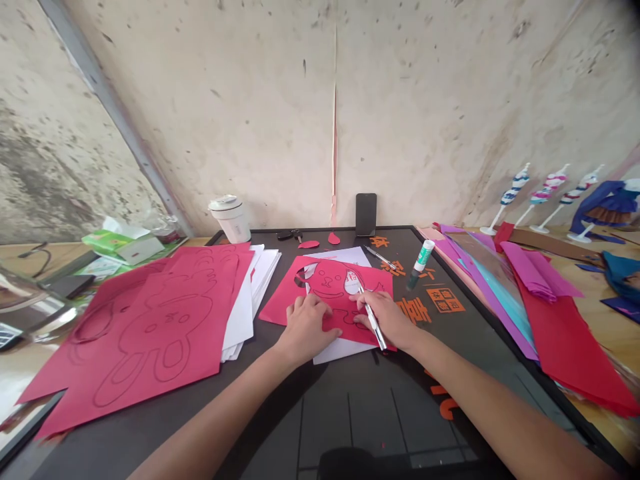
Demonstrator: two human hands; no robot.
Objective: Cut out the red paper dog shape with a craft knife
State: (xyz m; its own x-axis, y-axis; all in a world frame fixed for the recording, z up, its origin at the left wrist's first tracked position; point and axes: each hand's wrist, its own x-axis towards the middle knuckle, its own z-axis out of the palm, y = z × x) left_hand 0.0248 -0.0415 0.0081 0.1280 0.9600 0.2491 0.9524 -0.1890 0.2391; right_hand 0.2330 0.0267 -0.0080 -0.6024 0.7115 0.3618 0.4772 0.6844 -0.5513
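Observation:
A red sheet of paper (280, 300) with a cartoon animal drawn in dark line lies before me on white sheets (320, 355). Openings cut in the drawing's ear areas let the white beneath show through. My left hand (309, 327) rests on the lower left of the red sheet, fingers apart and bent, holding nothing. In my right hand (385, 317) is a slim white pen-shaped craft knife (373, 319), gripped between thumb and fingers. Its tip points at the edge of the right opening; whether it touches the paper I cannot tell.
Red sheets with rabbit drawings (165, 320) cover white paper at left. Behind are a lidded white cup (231, 220), keys (290, 235), red cut-out pieces (309, 245) and a phone (366, 215). Rightward are a pen (380, 257), a glue stick (424, 256) and coloured sheets (565, 333).

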